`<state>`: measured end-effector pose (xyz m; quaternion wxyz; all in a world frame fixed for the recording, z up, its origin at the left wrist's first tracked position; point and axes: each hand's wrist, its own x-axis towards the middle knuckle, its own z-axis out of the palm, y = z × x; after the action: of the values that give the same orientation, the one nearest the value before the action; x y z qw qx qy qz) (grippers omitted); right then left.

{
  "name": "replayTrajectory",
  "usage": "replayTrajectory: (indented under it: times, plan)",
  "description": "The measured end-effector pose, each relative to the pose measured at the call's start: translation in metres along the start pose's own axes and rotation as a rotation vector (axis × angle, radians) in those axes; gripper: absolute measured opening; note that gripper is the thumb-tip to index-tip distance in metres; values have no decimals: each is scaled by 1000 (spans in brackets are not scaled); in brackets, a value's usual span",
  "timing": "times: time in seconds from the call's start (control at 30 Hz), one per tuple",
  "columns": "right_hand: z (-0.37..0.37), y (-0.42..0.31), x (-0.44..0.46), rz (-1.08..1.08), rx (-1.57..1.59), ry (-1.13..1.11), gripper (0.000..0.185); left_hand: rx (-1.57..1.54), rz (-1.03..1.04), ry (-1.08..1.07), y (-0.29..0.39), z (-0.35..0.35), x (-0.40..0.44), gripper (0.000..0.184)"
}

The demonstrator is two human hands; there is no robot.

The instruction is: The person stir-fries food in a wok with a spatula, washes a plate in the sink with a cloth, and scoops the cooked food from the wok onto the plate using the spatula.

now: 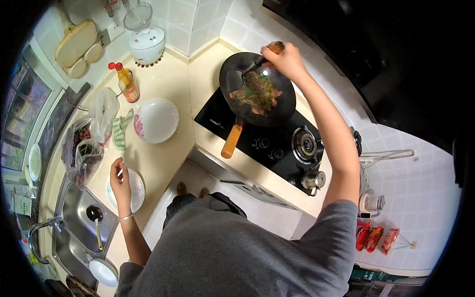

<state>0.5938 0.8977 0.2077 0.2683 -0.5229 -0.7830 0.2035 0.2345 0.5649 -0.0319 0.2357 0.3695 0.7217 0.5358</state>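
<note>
My right hand (287, 58) is closed around the wooden handle of a wok spatula (251, 68). The spatula's blade rests in a black wok (288, 106), beside cooked meat (262, 96) with green bits. The wok's wooden handle (231, 141) points toward my body, with no hand on it. On the left, my left hand (119, 184) hovers over a white plate (138, 190) on the counter. Its fingers are loosely bent and apart, and nothing shows in them. Whether that hand touches the plate, I cannot tell.
A white bowl (163, 120) stands on the counter near a green-striped cloth (119, 131), a sauce bottle (127, 86) and plastic bags of produce (81, 151). The sink (81, 222) lies at left. A second burner (304, 144) and a small metal pot (313, 180) are at right.
</note>
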Motion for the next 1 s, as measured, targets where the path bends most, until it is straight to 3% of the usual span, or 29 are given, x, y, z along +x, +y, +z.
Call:
replayTrajectory:
  times: [0.1,0.2,0.27,0.43,0.63,0.8,0.87,1.0]
  plan:
    - [11,4,13,52,-172,-36,35,-10,2,28,-3,-1,-1,27]
    - [11,41,20,203,-69,-33,32,-16,-27,37,6,-4,-3,29]
    - [-14,56,16,267,84,16,28,-23,-12,51,8,-3,-2,29]
    - [-119,94,-26,432,172,53,39,3,-12,30,10,1,7,28]
    - [-146,158,-74,552,201,168,34,4,57,-38,19,22,19,27]
    - [-94,267,-94,633,672,287,33,13,33,-53,24,25,12,29]
    - [-55,265,-104,622,875,302,32,13,25,-55,24,23,6,29]
    - [-12,215,-116,356,762,368,28,44,-13,-52,26,21,-4,29]
